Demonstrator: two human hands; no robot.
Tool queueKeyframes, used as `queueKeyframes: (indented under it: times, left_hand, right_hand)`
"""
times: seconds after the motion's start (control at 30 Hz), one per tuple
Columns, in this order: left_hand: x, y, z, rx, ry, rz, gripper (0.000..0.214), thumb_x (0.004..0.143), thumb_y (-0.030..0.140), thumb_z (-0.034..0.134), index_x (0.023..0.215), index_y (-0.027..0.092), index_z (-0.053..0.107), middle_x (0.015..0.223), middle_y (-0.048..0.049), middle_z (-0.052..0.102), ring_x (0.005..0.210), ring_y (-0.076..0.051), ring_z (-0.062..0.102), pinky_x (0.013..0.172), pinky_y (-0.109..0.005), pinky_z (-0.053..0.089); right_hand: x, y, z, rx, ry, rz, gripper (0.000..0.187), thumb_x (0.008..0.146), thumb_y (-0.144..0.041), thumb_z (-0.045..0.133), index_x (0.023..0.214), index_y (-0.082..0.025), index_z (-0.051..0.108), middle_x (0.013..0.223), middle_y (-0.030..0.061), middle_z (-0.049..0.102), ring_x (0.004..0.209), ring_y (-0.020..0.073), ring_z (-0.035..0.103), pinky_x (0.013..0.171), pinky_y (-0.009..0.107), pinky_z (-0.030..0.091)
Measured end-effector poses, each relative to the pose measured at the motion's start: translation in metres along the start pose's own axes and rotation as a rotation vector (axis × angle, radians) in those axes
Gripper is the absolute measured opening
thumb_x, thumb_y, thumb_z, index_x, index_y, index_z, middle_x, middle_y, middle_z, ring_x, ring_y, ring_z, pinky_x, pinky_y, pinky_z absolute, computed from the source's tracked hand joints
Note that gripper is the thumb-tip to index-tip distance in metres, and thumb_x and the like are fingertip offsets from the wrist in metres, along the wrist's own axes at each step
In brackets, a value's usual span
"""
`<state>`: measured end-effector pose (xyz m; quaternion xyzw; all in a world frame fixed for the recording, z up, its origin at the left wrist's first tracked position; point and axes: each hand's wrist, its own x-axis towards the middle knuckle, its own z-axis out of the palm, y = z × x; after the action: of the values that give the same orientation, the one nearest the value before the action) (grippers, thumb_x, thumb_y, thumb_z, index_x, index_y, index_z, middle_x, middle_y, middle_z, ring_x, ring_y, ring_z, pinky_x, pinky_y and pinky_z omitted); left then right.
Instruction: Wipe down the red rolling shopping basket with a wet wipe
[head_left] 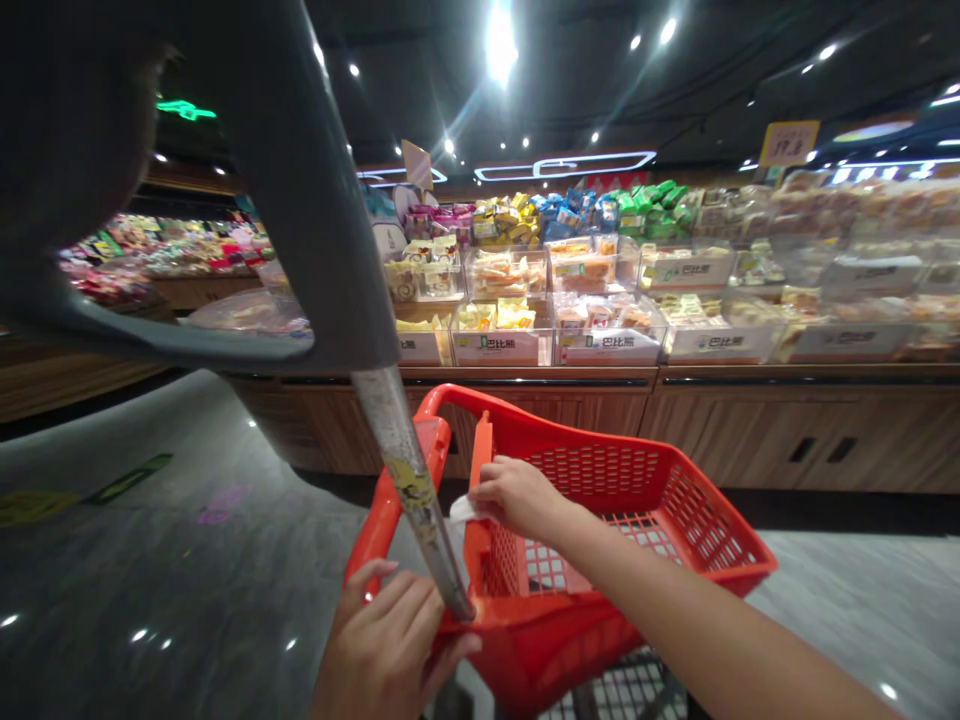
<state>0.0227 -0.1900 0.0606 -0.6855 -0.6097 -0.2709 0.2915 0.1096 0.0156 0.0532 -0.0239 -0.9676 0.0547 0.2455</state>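
A red plastic shopping cart (pixel 517 612) stands in front of me, its slotted basket bare inside where I can see. My left hand (pixel 390 640) is wrapped over the near corner of the cart's frame, beside the foot of a scuffed metal pole (pixel 409 480). In a pinch, my right hand (pixel 521 495) holds a small white wipe (pixel 463 510) against the upright red panel (pixel 480 545) at the handle end. The wipe is mostly hidden under the fingers. The red push handle (pixel 375 530) runs left of the panel.
Topping the pole, a large grey plastic loop (pixel 315 200) blocks the upper left. Beyond the cart is a wooden display counter (pixel 525 400) with clear bins of packaged food (pixel 502 318). Yellow, blue and green packets (pixel 652 208) are heaped behind. Grey shiny floor (pixel 187 580) lies at left.
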Motion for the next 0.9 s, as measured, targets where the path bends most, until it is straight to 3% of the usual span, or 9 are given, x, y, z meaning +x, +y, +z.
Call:
queueKeyframes:
  times: [0.1,0.3,0.57,0.67,0.8,0.9]
  left_hand:
    - [0.001,-0.001,0.000,-0.009,-0.008,0.000,0.024,0.087,0.039,0.052,0.071,0.023,0.060,0.065,0.0053,0.065,0.062,-0.012,0.059,0.088,-0.034,0.031]
    - [-0.001,0.000,-0.001,-0.030,0.003,0.008,0.020,0.087,0.038,0.053,0.076,0.024,0.063,0.070,0.0054,0.068,0.067,-0.013,0.061,0.089,-0.033,0.031]
    - [-0.004,-0.004,0.003,-0.048,0.062,-0.002,0.027,0.088,0.040,0.051,0.071,0.022,0.063,0.065,0.0049,0.066,0.065,-0.012,0.059,0.089,-0.033,0.032]
    - [-0.005,-0.005,0.004,-0.056,0.064,-0.012,0.028,0.088,0.040,0.051,0.071,0.022,0.063,0.066,0.0038,0.066,0.066,-0.012,0.060,0.091,-0.033,0.032]
    - [-0.007,-0.005,0.005,-0.069,0.086,-0.013,0.026,0.088,0.039,0.052,0.073,0.022,0.064,0.070,0.0035,0.069,0.070,-0.012,0.060,0.093,-0.031,0.031]
    - [-0.009,-0.005,0.006,-0.076,0.089,-0.015,0.026,0.088,0.040,0.051,0.072,0.022,0.064,0.069,0.0044,0.068,0.068,-0.011,0.060,0.093,-0.031,0.030]
  right_hand:
    - [-0.003,0.000,0.002,0.010,0.007,0.005,0.013,0.083,-0.018,0.059,0.081,-0.023,0.071,0.074,-0.0002,0.053,0.067,0.0134,0.046,0.057,0.023,0.032]
    - [-0.025,-0.015,-0.007,0.132,-0.074,-0.183,0.015,0.089,-0.026,0.055,0.088,-0.024,0.069,0.079,-0.0013,0.051,0.068,0.0118,0.046,0.061,0.022,0.034]
    - [0.016,0.022,0.012,0.020,-0.016,0.034,0.015,0.086,-0.017,0.055,0.085,-0.018,0.070,0.076,0.0017,0.053,0.066,0.0130,0.044,0.057,0.023,0.030]
    - [0.007,0.014,0.004,0.044,-0.037,-0.010,0.013,0.084,-0.019,0.058,0.080,-0.019,0.070,0.076,0.0010,0.053,0.067,0.0122,0.046,0.058,0.022,0.032]
    - [-0.014,-0.006,-0.007,0.094,-0.046,-0.113,0.023,0.088,-0.039,0.056,0.090,-0.021,0.070,0.084,0.0030,0.054,0.070,0.0129,0.048,0.061,0.023,0.035]
    - [-0.012,-0.005,0.001,0.105,-0.020,-0.086,0.019,0.088,-0.033,0.055,0.090,-0.021,0.071,0.082,0.0023,0.054,0.068,0.0124,0.047,0.059,0.022,0.034]
